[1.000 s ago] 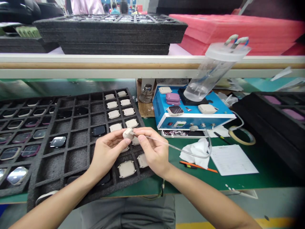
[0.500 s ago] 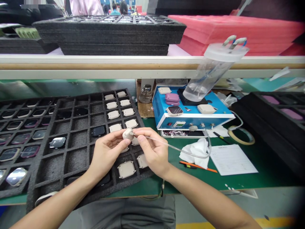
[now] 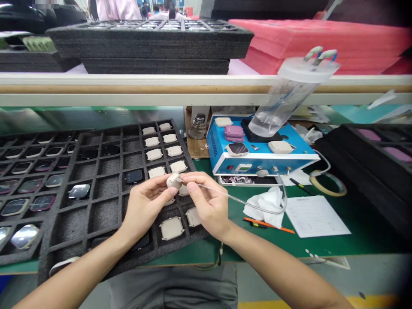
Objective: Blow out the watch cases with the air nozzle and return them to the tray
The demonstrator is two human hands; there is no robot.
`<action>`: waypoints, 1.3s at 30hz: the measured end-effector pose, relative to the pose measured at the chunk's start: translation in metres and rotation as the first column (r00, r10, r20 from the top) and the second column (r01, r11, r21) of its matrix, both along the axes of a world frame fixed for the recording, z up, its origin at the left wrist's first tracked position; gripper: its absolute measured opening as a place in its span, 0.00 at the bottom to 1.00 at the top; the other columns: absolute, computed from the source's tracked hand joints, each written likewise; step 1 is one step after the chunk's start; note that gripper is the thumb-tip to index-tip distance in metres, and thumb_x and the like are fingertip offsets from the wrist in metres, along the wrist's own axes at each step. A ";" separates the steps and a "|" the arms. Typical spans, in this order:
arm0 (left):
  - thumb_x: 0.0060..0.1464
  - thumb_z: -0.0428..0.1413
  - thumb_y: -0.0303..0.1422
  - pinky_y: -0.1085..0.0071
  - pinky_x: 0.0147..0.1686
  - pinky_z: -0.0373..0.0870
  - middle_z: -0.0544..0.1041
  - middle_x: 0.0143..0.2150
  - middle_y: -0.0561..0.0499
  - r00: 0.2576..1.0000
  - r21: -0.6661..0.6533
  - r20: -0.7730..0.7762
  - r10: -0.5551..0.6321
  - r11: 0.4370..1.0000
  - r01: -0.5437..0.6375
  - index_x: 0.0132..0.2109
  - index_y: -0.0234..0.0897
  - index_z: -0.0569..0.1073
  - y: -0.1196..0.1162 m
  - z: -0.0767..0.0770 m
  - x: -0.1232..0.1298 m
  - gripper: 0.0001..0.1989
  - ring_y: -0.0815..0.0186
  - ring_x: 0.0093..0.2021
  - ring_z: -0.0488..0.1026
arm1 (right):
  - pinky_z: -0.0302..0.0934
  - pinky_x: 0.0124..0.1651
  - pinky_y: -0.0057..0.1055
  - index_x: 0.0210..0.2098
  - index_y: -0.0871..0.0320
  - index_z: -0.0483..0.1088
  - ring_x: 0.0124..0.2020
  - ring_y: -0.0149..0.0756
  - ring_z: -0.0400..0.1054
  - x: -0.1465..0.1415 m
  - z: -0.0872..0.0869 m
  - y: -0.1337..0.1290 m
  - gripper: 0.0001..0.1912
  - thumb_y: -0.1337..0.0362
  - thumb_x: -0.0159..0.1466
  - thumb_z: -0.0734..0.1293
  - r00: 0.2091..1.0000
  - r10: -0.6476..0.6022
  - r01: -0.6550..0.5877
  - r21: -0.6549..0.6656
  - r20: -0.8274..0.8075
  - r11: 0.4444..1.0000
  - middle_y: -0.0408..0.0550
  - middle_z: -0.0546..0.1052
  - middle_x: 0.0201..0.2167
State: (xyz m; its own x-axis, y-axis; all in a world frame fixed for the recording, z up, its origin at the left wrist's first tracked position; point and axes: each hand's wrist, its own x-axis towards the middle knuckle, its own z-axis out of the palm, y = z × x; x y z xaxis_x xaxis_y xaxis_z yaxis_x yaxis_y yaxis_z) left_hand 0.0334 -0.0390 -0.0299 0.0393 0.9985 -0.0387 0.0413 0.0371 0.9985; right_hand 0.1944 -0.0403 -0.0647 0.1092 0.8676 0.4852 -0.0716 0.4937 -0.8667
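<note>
My left hand point(image 3: 146, 204) pinches a small cream watch case point(image 3: 174, 181) between thumb and fingers, tilted on edge above the black foam tray point(image 3: 104, 171). Close beside it, my right hand point(image 3: 209, 206) is closed on the end of a thin clear tube point(image 3: 244, 201), held against the side of the case. The exact contact point is hidden by my fingers. From there the tube loops right and up to the front of a blue control box point(image 3: 264, 161). Beneath my hands, several cream watch cases point(image 3: 171, 228) lie in the tray's right columns.
On the blue box stand a clear cylinder point(image 3: 286, 94), stacked purple cases point(image 3: 234, 132) and cream cases. White tissue point(image 3: 267, 201), an orange stick point(image 3: 283, 228), a printed sheet point(image 3: 317, 216) and a tape roll point(image 3: 328, 183) lie to the right. A shelf edge point(image 3: 128, 100) runs across the back.
Both hands keep the same hold on the watch case and tube. The whole view has shifted very slightly; nothing else in the work area visibly differs.
</note>
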 end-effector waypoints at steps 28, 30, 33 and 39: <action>0.47 0.72 0.39 0.64 0.45 0.83 0.86 0.44 0.45 1.000 0.027 -0.004 -0.008 1.000 0.008 0.49 0.36 0.83 0.000 -0.003 -0.002 0.22 0.56 0.44 0.84 | 0.74 0.46 0.31 0.42 0.54 0.79 0.46 0.35 0.77 0.000 0.001 -0.001 0.08 0.66 0.70 0.66 0.999 0.025 -0.025 0.003 -0.025 1.000 0.49 0.81 0.42; 0.48 0.72 0.39 0.66 0.44 0.83 0.86 0.44 0.46 1.000 0.033 0.002 -0.015 0.999 0.015 0.49 0.36 0.83 0.000 -0.003 -0.001 0.21 0.57 0.44 0.84 | 0.74 0.46 0.31 0.42 0.54 0.79 0.46 0.35 0.77 0.000 0.001 -0.002 0.08 0.67 0.70 0.66 0.999 0.027 -0.027 0.004 -0.027 1.000 0.49 0.80 0.42; 0.49 0.71 0.38 0.67 0.43 0.83 0.86 0.44 0.46 1.000 0.040 0.003 -0.017 0.999 0.017 0.49 0.36 0.83 0.000 -0.003 -0.001 0.20 0.58 0.43 0.84 | 0.74 0.46 0.31 0.42 0.53 0.79 0.46 0.35 0.77 0.000 0.001 -0.002 0.08 0.67 0.70 0.66 0.999 0.029 -0.029 0.007 -0.030 1.000 0.49 0.80 0.42; 0.48 0.71 0.38 0.67 0.44 0.83 0.86 0.44 0.46 1.000 0.043 -0.005 -0.009 0.999 0.009 0.49 0.37 0.84 0.001 -0.004 -0.001 0.20 0.58 0.44 0.84 | 0.74 0.47 0.32 0.42 0.53 0.79 0.46 0.36 0.77 0.000 0.000 -0.002 0.08 0.67 0.70 0.66 0.999 0.027 -0.027 0.009 -0.023 1.000 0.49 0.81 0.42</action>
